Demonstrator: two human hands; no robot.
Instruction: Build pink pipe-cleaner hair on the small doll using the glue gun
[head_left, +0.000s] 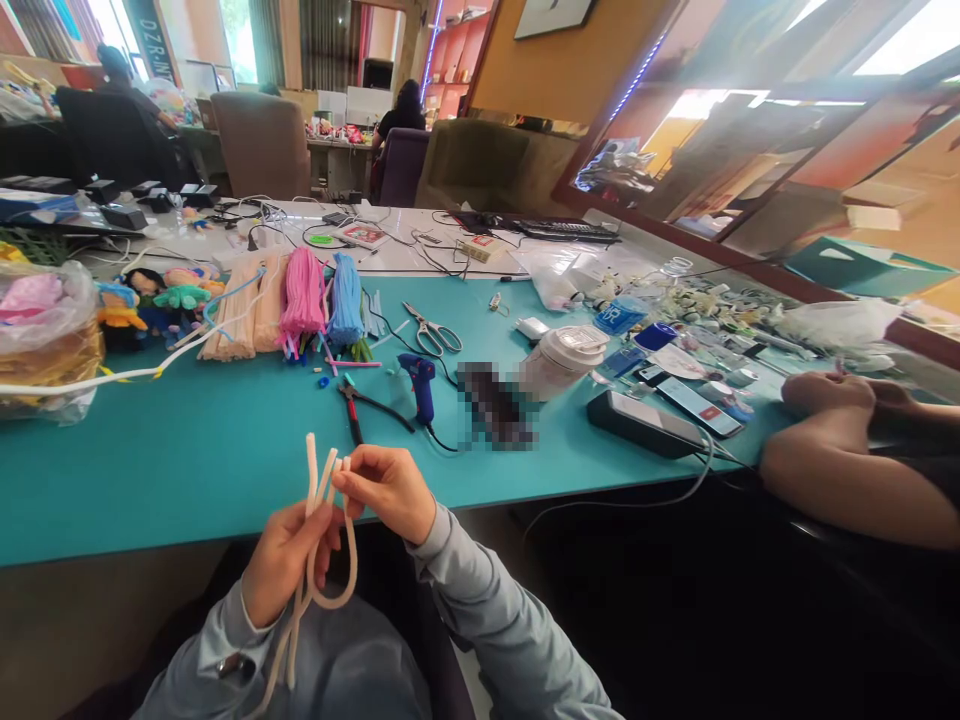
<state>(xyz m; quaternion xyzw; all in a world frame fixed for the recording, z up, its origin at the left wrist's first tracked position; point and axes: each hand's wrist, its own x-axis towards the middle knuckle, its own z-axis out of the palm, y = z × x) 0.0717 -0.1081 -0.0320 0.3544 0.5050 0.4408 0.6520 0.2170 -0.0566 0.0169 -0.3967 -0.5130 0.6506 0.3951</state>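
Several cream pipe cleaners [351, 570] are bunched together in front of my body, just off the table's near edge. My left hand [289, 550] is closed around their middle, and their lower ends hang down over my lap. One of them bends into a loop below my hands. My right hand [391, 490] pinches a tip near the top of the bunch between thumb and fingers. Beyond my hands, red-and-black pliers [352, 410] and a blue glue gun [420, 385] lie on the teal table mat [187, 450].
Scissors [433, 332] lie farther back beside pink [303, 295], blue [345, 300] and cream bundles [234, 310]. A lidded cup [566, 360], a black box [641, 425] and a phone [697, 405] stand to the right. Another person's arms [847, 460] rest at the right edge.
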